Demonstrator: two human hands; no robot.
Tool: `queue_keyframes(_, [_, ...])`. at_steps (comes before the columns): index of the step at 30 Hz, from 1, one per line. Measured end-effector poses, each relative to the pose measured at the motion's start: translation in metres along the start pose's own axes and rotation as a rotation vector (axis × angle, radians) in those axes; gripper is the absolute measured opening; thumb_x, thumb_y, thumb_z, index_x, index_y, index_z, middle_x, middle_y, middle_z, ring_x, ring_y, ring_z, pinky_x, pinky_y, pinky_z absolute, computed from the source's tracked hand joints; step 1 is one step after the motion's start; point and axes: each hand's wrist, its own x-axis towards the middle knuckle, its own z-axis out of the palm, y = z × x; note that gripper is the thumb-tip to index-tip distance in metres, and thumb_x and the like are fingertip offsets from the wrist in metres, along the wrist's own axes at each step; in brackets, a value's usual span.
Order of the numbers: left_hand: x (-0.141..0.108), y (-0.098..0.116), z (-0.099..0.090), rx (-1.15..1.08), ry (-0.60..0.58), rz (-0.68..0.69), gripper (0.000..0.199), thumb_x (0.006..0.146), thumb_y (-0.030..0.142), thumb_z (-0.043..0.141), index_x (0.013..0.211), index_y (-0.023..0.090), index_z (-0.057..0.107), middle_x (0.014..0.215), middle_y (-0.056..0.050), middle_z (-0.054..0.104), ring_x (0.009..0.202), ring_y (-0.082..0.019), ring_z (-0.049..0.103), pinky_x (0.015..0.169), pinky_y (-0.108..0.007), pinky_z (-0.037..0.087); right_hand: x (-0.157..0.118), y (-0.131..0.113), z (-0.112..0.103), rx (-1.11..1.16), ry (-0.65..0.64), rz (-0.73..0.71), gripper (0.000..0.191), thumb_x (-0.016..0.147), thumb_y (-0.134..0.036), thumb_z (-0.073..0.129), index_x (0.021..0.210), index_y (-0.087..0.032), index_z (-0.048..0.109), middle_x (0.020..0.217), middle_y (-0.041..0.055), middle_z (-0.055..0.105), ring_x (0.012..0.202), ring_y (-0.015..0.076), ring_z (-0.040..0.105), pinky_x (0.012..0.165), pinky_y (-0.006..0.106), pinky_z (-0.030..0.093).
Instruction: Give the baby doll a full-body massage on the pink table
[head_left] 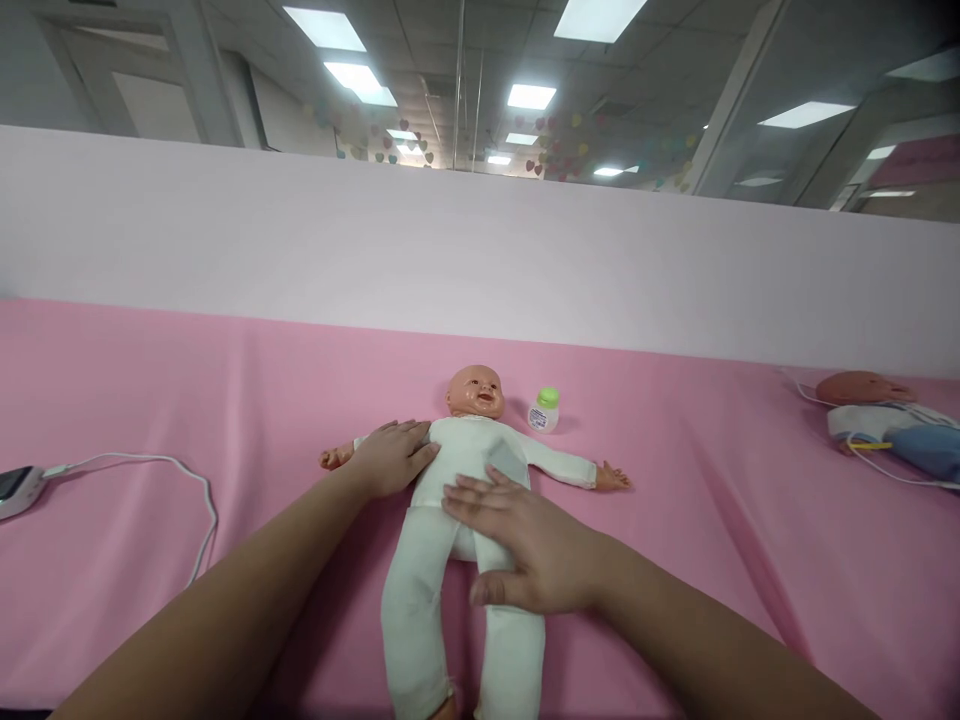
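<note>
A baby doll with a hard tan head and a soft off-white cloth body (466, 440) is lying face up in the middle of the pink-covered table (300, 390), its arms spreading sideways. As for progress, the doll is lying flat and both hands are making contact; how much is remaining cannot be told. The left hand (390, 462) is resting open over the doll's arm and shoulder at left; the right hand (540, 545) is lying open across its lower belly and hip, and neither is gripping. Just right of the doll's head, a small rounded translucent jar with a bright green lid (543, 414) is standing closed, its label facing near; its contents are not showing clearly. A second doll in white and blue (859, 388) is lying far right.
</note>
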Motion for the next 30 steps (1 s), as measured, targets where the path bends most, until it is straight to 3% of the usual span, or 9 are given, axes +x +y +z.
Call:
queue_keyframes(4, [-0.001, 0.004, -0.001, -0.017, -0.024, 0.007, 0.072, 0.104, 0.066, 0.031, 0.149, 0.015, 0.053, 0.155, -0.018, 0.056, 0.148, -0.033, 0.046, 0.125, -0.053, 0.026, 0.007, 0.035, -0.003, -0.074, 0.042, 0.191, 0.084, 0.103, -0.071, 0.040, 0.168, -0.022, 0.020, 0.174, 0.0101, 0.017, 0.163, 0.0299, 0.012, 0.132, 0.056, 0.002])
queue_keyframes(7, [-0.001, 0.005, -0.002, -0.028, -0.027, -0.003, 0.071, 0.102, 0.066, 0.034, 0.151, 0.018, 0.052, 0.156, -0.017, 0.055, 0.149, -0.033, 0.045, 0.125, -0.053, 0.025, 0.011, 0.063, -0.008, -0.131, 0.116, 0.318, 0.084, 0.104, -0.073, 0.033, 0.168, -0.020, 0.019, 0.175, 0.0097, 0.014, 0.163, 0.0293, 0.012, 0.132, 0.054, 0.009])
queue_keyframes(10, [0.000, 0.006, -0.003, -0.033, -0.034, -0.005, 0.071, 0.102, 0.066, 0.034, 0.151, 0.018, 0.053, 0.155, -0.018, 0.055, 0.149, -0.033, 0.045, 0.125, -0.053, 0.026, 0.012, 0.082, -0.015, -0.157, 0.186, 0.429, 0.086, 0.103, -0.073, 0.033, 0.168, -0.018, 0.022, 0.173, 0.0112, 0.023, 0.161, 0.0310, 0.022, 0.130, 0.051, 0.019])
queue_keyframes(14, [0.000, 0.006, -0.004, 0.015, -0.051, -0.006, 0.077, 0.102, 0.067, 0.031, 0.154, 0.012, 0.049, 0.158, -0.021, 0.051, 0.151, -0.034, 0.042, 0.126, -0.055, 0.021, 0.005, 0.085, -0.025, -0.161, 0.187, 0.581, 0.072, 0.104, -0.072, 0.030, 0.159, -0.028, 0.045, 0.157, 0.0090, 0.055, 0.140, 0.0357, 0.054, 0.110, 0.051, 0.044])
queue_keyframes(16, [-0.001, 0.005, -0.005, 0.051, -0.063, -0.048, 0.078, 0.102, 0.066, 0.030, 0.156, 0.011, 0.047, 0.161, -0.022, 0.047, 0.153, -0.035, 0.038, 0.127, -0.058, 0.018, 0.000, 0.081, -0.028, -0.171, 0.178, 0.660, 0.066, 0.105, -0.070, 0.028, 0.149, -0.029, 0.056, 0.141, 0.0097, 0.068, 0.125, 0.0362, 0.064, 0.098, 0.049, 0.049])
queue_keyframes(19, [-0.010, 0.009, -0.015, 0.083, -0.046, -0.079, 0.076, 0.102, 0.062, 0.034, 0.158, 0.011, 0.044, 0.163, -0.020, 0.045, 0.155, -0.035, 0.035, 0.128, -0.058, 0.014, -0.005, 0.077, -0.029, -0.197, 0.183, 0.700, 0.061, 0.107, -0.064, 0.026, 0.143, -0.029, 0.059, 0.134, 0.0103, 0.071, 0.122, 0.0366, 0.065, 0.094, 0.048, 0.049])
queue_keyframes(23, [-0.043, 0.033, -0.039, -0.014, -0.010, 0.073, 0.071, 0.101, 0.057, 0.044, 0.162, 0.020, 0.041, 0.164, -0.012, 0.045, 0.155, -0.031, 0.035, 0.130, -0.053, 0.014, -0.007, 0.078, -0.027, -0.207, 0.192, 0.634, 0.054, 0.108, -0.057, 0.026, 0.141, -0.030, 0.059, 0.134, 0.0092, 0.071, 0.120, 0.0354, 0.066, 0.092, 0.047, 0.049])
queue_keyframes(27, [-0.080, 0.072, -0.051, -0.230, -0.176, 0.309, 0.083, 0.095, 0.058, 0.061, 0.167, 0.033, 0.028, 0.170, -0.004, 0.034, 0.155, -0.032, 0.035, 0.130, -0.053, 0.019, -0.007, 0.081, -0.025, -0.216, 0.200, 0.666, 0.051, 0.107, -0.052, 0.030, 0.135, -0.025, 0.061, 0.125, 0.0126, 0.074, 0.113, 0.0361, 0.069, 0.088, 0.046, 0.050])
queue_keyframes(30, [-0.083, 0.092, -0.049, -0.319, -0.250, 0.422, 0.089, 0.091, 0.061, 0.068, 0.167, 0.034, 0.029, 0.170, -0.004, 0.033, 0.155, -0.033, 0.034, 0.131, -0.052, 0.016, -0.006, 0.082, -0.024, -0.220, 0.209, 0.669, 0.046, 0.106, -0.050, 0.033, 0.129, -0.024, 0.064, 0.118, 0.0125, 0.076, 0.106, 0.0343, 0.071, 0.084, 0.044, 0.049])
